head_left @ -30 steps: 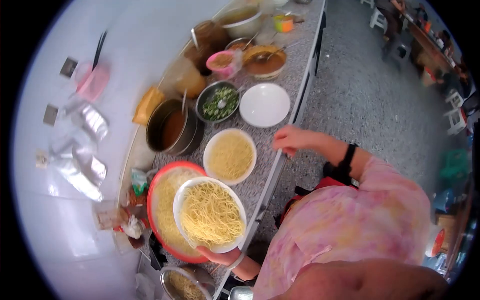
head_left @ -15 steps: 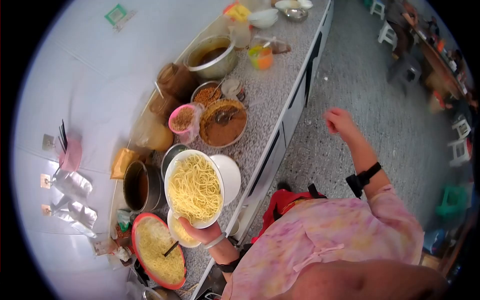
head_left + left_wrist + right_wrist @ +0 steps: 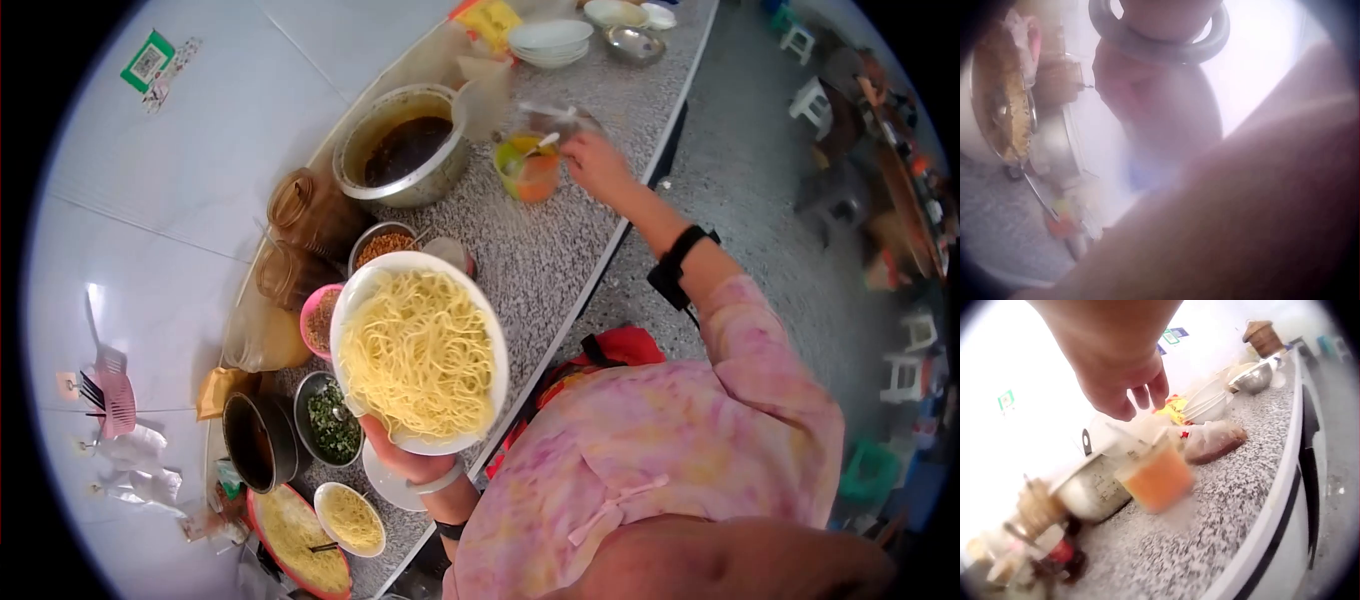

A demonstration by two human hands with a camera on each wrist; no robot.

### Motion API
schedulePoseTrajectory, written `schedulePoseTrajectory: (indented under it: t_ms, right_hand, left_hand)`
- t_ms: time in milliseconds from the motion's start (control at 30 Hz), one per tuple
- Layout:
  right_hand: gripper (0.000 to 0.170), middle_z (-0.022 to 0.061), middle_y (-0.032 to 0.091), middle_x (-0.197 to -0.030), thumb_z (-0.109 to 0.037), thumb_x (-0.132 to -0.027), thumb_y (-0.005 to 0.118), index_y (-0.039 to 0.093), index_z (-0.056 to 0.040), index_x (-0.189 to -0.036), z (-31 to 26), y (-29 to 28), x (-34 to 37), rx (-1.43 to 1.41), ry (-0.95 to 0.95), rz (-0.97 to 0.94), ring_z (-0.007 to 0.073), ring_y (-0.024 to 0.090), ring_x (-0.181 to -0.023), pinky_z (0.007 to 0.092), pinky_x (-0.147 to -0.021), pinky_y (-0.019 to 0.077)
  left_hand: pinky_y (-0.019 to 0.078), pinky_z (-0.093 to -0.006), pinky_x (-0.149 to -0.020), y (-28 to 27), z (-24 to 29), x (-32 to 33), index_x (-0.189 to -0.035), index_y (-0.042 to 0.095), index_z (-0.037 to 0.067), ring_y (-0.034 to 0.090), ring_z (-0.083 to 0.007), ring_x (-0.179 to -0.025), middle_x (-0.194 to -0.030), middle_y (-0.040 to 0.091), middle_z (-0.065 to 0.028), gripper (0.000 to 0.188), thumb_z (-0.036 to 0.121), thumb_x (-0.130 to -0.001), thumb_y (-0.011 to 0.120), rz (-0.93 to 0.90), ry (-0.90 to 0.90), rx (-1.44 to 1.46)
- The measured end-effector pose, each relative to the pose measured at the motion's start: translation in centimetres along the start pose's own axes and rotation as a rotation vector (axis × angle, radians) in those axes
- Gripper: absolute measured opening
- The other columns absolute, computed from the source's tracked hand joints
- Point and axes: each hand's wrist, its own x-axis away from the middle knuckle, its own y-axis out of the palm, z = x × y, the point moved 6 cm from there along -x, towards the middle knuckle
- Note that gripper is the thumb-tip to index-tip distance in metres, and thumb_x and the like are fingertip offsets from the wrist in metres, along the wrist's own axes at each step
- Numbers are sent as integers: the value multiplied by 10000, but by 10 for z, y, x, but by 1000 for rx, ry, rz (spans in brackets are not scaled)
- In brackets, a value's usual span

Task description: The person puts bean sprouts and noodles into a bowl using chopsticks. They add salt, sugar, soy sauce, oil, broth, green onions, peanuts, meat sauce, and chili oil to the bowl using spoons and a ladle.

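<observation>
My left hand (image 3: 408, 458) holds a white bowl (image 3: 499, 375) piled with yellow noodles (image 3: 420, 350), its fingers hidden under the base. A pale bracelet (image 3: 1166, 53) rings that wrist in the left wrist view. My right hand (image 3: 598, 168) reaches over the counter beside an orange and green cup (image 3: 535, 182). A white spoon handle (image 3: 546, 141) sticks up from this cup. In the right wrist view the loosely bent fingers (image 3: 1159, 390) hang above the cup and hold nothing. A clear bag with something brown (image 3: 1213, 444) lies behind it.
A large pot of dark liquid (image 3: 345, 165) stands by the wall near glass jars (image 3: 300, 205). Nearer are chopped greens (image 3: 335, 418), a dark pot (image 3: 290, 445), a second noodle bowl (image 3: 350, 520) and a red-rimmed noodle basin (image 3: 260, 525). White bowls (image 3: 548, 42) are stacked farther along.
My left hand has lifted the noodle bowl away from the red basin and carried it along the counter. The right hand has swung from the counter's edge out over the floor, then to the cup.
</observation>
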Motion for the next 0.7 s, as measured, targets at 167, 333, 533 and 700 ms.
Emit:
schedulePoseTrajectory:
  t_ms: [167,333,533,700]
  right_hand:
    - [134,109,529,-899,-141,-785,513,597,-123,-888,30,74,-56,85,-174,-414,300,575,-796,408,-646,461]
    - [118,124,517,-863,-154,-778,525,572,-84,-860,28,77,-74,97,-464,-630,302,567,-725,403,-628,462]
    - [169,164,613,-814,-102,-757,489,632,-35,-817,9,76,-94,-196,-643,-540,326,612,-749,416,-624,485]
    - [193,179,632,-807,-109,-747,477,646,-23,-782,-1,101,-86,-82,-684,-663,319,618,-762,419,-640,481]
  left_hand:
    - [372,-420,-961,55,-72,-10,-1347,278,32,427,-317,-1173,-1332,380,-165,659,483,-876,371,43,24,26]
    - [378,-395,-954,68,-151,-14,-1342,282,34,425,-288,-1174,-1337,370,-149,636,477,-893,361,141,75,75]
    - [363,-398,-971,67,-219,-24,-1350,266,36,412,-281,-1190,-1344,364,-139,647,468,-890,407,258,47,51]
    - [357,-398,-978,49,-262,-39,-1347,280,44,412,-278,-1191,-1339,377,-131,657,481,-877,425,275,63,88]
